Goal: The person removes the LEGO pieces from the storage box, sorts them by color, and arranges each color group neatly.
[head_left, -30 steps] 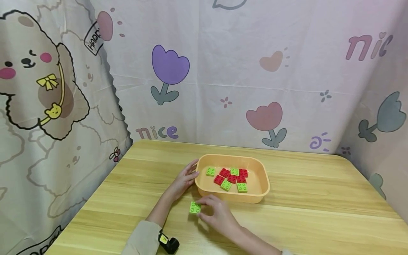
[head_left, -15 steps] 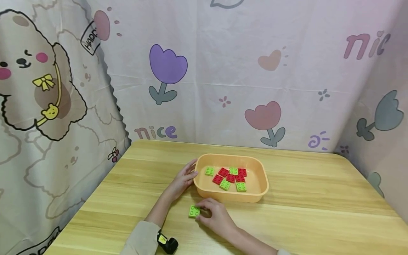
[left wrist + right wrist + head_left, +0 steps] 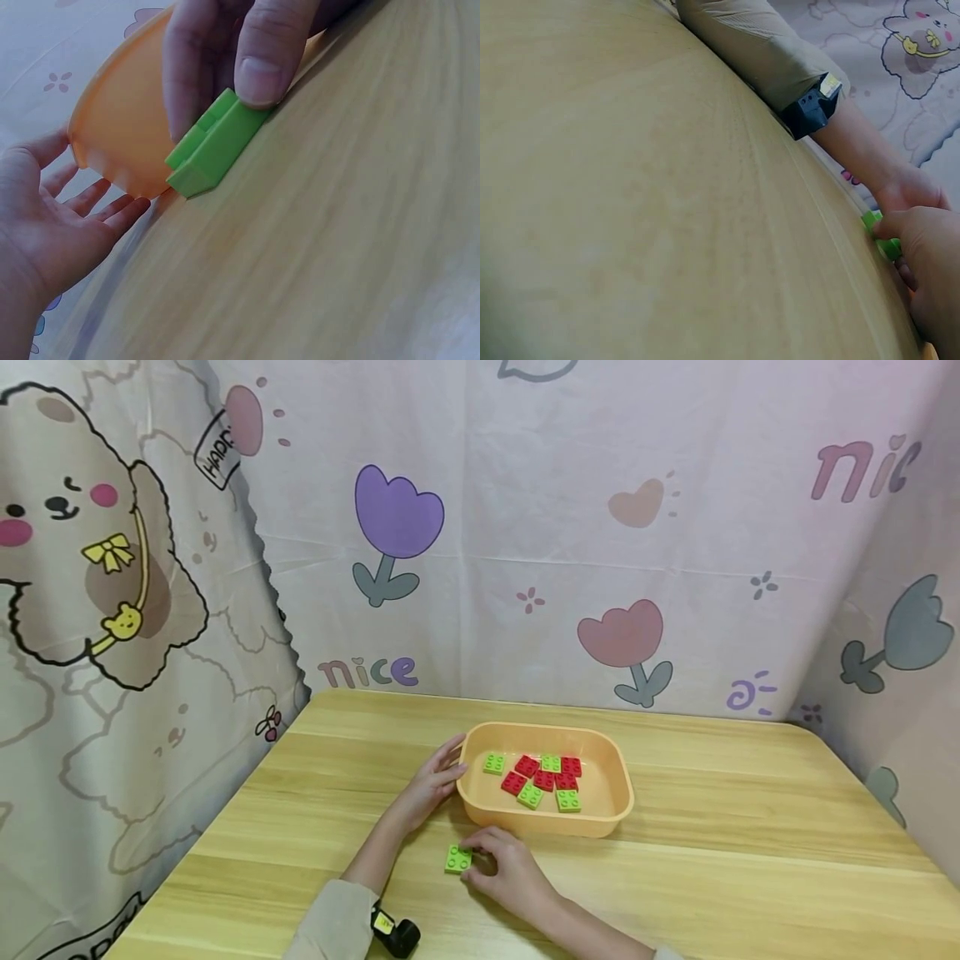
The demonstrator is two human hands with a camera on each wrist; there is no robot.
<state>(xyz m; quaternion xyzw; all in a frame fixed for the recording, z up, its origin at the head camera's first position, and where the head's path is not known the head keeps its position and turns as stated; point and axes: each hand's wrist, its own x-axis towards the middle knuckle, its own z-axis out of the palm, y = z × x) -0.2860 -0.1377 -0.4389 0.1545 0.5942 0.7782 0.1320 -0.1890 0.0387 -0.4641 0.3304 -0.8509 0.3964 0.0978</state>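
**Green brick (image 3: 458, 859) pinched in my right hand (image 3: 516, 872), my left hand (image 3: 429, 789) at the tray (image 3: 536, 818)**

I pinched the green brick by its right side, between the thumb and fingers of my right hand. It was on the near side of the tray, toward the left end, studs up and apart from the tray wall. It sat low at the table (image 3: 735, 852); I could not tell whether it quite touched the wood. My left hand was spread at the tray's left end, its fingertips touching the outer wall.

Inside the tray lay five red bricks (image 3: 513, 783), grouped about the middle, and four other green bricks (image 3: 567, 802): one apart at the left, one on the far side between two reds, and two along the near side.

A black device (image 3: 397, 935) was at my left wrist, just beside the beige sleeve (image 3: 333, 918). Beyond the table's far edge hung a pale cloth (image 3: 480, 635) printed with tulips and hearts, and a bear was printed on the cloth at the far left.
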